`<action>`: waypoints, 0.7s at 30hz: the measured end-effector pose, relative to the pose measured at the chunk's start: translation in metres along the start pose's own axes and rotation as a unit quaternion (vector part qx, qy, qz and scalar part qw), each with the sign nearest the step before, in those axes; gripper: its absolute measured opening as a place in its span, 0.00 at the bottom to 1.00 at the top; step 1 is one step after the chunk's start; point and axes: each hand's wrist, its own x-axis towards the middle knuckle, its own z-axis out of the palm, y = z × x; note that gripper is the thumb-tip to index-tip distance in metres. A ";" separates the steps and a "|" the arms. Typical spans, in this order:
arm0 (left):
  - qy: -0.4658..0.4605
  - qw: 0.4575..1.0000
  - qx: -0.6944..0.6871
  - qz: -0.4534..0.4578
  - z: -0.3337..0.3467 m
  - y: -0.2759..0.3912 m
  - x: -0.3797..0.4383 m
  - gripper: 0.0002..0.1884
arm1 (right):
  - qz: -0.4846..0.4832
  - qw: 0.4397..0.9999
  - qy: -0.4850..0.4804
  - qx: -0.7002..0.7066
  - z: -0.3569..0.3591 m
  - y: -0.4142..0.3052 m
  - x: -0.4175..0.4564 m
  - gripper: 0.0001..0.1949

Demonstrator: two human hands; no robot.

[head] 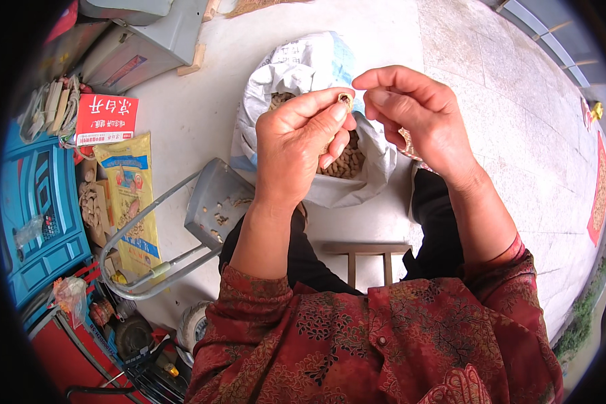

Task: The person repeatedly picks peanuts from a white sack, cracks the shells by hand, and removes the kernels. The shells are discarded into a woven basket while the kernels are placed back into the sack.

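Between the thumb and forefinger of my left hand (298, 136) is a peanut (345, 100), its shell broken at the end and something dark showing inside. More of a pale shell shows under the curled fingers of that hand. Just to the right, my right hand (414, 108) is raised with thumb and forefinger apart and nothing visible between them; its other fingers are curled, and their inner side is hidden. Below both hands stands a white woven sack (262, 81) with its rim folded down. Unshelled peanuts (348, 160) fill it, partly covered by my left hand.
A grey metal dustpan (222, 197) with shell bits lies left of the sack, its tube handle pointing toward me. A yellow printed bag (131, 202), a red carton (106, 118) and a blue vehicle panel (43, 202) line the left. A wooden stool (366, 248) is between my legs.
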 end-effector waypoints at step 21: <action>-0.009 0.948 0.229 0.223 -0.003 -0.024 0.001 0.10 | -0.300 0.913 0.010 -0.278 0.006 0.024 0.003 0.11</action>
